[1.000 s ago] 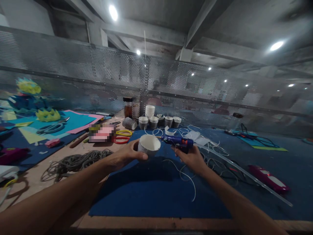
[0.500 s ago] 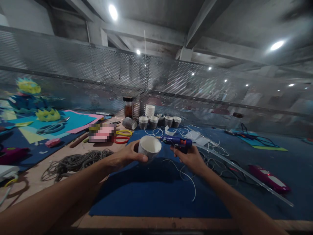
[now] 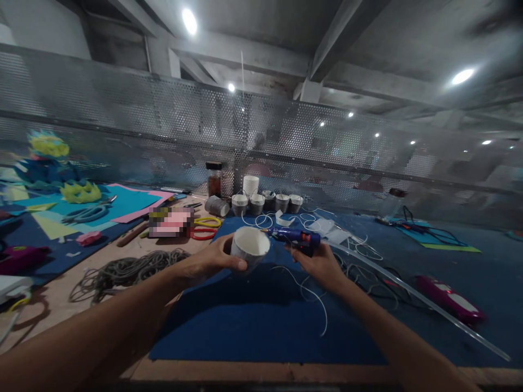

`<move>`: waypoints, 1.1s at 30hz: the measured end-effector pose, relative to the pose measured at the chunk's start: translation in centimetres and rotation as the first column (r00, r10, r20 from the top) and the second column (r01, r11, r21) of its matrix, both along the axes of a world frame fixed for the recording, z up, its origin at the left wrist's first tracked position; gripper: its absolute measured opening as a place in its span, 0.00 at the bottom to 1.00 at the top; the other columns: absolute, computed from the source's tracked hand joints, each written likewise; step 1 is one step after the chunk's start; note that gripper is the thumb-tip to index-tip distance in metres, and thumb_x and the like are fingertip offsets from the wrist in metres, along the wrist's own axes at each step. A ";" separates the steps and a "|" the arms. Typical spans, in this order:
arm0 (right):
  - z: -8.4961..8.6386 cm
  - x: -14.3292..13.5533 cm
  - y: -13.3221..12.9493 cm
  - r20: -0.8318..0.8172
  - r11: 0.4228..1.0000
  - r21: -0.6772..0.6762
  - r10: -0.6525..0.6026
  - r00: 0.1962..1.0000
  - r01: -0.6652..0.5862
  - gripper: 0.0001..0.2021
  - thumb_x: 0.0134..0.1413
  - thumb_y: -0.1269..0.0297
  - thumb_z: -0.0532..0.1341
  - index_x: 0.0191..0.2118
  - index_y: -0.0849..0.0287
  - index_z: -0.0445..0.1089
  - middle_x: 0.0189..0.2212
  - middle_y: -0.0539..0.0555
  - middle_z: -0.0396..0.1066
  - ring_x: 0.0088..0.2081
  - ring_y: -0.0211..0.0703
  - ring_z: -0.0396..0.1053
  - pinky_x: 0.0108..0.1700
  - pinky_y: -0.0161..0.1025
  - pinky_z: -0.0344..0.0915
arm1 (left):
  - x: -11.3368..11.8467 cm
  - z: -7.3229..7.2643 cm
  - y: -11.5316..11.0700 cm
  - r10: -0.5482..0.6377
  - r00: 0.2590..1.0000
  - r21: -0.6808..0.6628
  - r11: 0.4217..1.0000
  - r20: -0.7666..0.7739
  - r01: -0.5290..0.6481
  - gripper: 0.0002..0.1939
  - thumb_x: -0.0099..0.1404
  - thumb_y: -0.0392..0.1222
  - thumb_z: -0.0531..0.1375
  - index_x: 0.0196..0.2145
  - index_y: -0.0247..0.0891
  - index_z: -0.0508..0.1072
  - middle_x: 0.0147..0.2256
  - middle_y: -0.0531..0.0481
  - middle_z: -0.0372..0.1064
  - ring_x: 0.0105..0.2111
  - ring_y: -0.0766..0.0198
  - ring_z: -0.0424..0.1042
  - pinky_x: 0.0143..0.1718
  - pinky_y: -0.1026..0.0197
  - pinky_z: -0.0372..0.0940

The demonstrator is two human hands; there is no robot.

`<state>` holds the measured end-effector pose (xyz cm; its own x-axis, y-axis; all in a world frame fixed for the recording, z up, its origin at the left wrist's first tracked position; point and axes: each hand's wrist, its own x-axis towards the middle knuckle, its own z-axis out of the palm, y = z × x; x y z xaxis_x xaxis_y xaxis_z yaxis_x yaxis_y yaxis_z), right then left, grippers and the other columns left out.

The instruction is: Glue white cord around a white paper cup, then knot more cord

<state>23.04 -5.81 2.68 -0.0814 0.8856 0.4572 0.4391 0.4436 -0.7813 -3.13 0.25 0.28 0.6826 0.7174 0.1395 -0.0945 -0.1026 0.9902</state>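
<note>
My left hand (image 3: 214, 258) is wrapped around a paper cup (image 3: 250, 247), white inside with a grey outer wall, its mouth tilted toward me. My right hand (image 3: 321, 265) grips a dark blue glue gun (image 3: 293, 237). The gun's nozzle points left and sits at the cup's right rim; I cannot tell whether they touch. A long clear glue stick (image 3: 392, 275) runs out from the gun's rear to the lower right. Beneath the hands lies a blue mat (image 3: 253, 332) with a loose white cord (image 3: 322, 310) on it.
Several grey-covered cups (image 3: 281, 203) and a white cup stack (image 3: 250, 185) stand behind. Grey cord (image 3: 134, 269) is heaped at left, near scissors (image 3: 204, 234) and pliers (image 3: 87, 212). A magenta tool (image 3: 449, 299) lies at right. A perforated metal screen (image 3: 183, 120) closes the back.
The far end of the clear glue stick reaches farther to the lower right. Both hands, the cup and the glue gun are nearly where they were.
</note>
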 end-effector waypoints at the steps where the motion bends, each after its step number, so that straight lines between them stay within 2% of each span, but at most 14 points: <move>1: 0.0 0.0 0.0 0.000 1.000 -0.001 0.001 1.000 -0.001 0.10 0.52 0.58 0.63 0.31 0.60 0.76 0.19 0.51 0.69 0.26 0.42 0.69 0.28 0.36 0.66 | 0.0 0.0 0.0 0.004 1.000 0.003 1.000 0.000 -0.004 0.36 0.48 0.41 0.71 0.55 0.37 0.68 0.43 0.46 0.72 0.42 0.58 0.67 0.41 0.61 0.59; 9: -0.4 0.2 0.2 -0.009 1.000 0.019 -0.003 1.000 0.003 0.11 0.52 0.57 0.64 0.30 0.59 0.76 0.18 0.51 0.69 0.26 0.43 0.69 0.27 0.37 0.66 | 0.2 0.5 -0.5 0.010 1.000 0.000 1.000 -0.002 -0.010 0.36 0.48 0.41 0.70 0.56 0.37 0.67 0.44 0.45 0.72 0.42 0.56 0.67 0.41 0.60 0.59; 14: -0.4 0.0 0.2 -0.054 1.000 0.016 -0.002 0.999 0.003 0.12 0.50 0.54 0.65 0.28 0.59 0.75 0.19 0.52 0.69 0.26 0.44 0.70 0.26 0.37 0.67 | 0.1 0.4 -0.3 0.015 1.000 0.002 1.000 0.014 -0.015 0.36 0.47 0.42 0.71 0.54 0.36 0.68 0.43 0.45 0.72 0.42 0.56 0.67 0.40 0.61 0.59; 23: -1.3 0.4 0.7 -0.094 0.994 0.087 0.081 0.992 -0.073 0.09 0.50 0.59 0.65 0.32 0.60 0.73 0.28 0.54 0.74 0.32 0.44 0.72 0.36 0.40 0.70 | 0.1 0.6 -0.5 0.001 0.999 -0.053 0.999 0.052 0.002 0.35 0.49 0.41 0.70 0.55 0.35 0.68 0.41 0.45 0.73 0.39 0.58 0.67 0.37 0.61 0.59; 29: -0.7 0.2 0.2 -0.048 0.998 0.048 0.041 0.998 -0.039 0.08 0.51 0.59 0.64 0.31 0.59 0.73 0.23 0.51 0.71 0.27 0.41 0.69 0.30 0.36 0.67 | -0.1 0.7 -0.7 -0.057 0.994 -0.089 0.994 0.095 0.065 0.33 0.50 0.41 0.70 0.54 0.35 0.69 0.46 0.42 0.72 0.44 0.56 0.69 0.45 0.59 0.60; 33: -0.6 0.3 0.1 -0.052 1.000 -0.005 0.031 0.998 -0.031 0.10 0.52 0.57 0.64 0.31 0.60 0.74 0.20 0.50 0.69 0.24 0.39 0.67 0.26 0.35 0.65 | -0.2 1.2 -1.1 -0.109 0.984 -0.125 0.984 0.138 0.126 0.34 0.54 0.42 0.69 0.57 0.37 0.65 0.50 0.40 0.71 0.48 0.52 0.69 0.45 0.57 0.62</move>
<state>23.33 -5.69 2.08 -0.0849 0.8856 0.4567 0.3841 0.4520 -0.8051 -3.32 -0.80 1.47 0.7454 0.6514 0.1416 -0.2269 0.0481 0.9727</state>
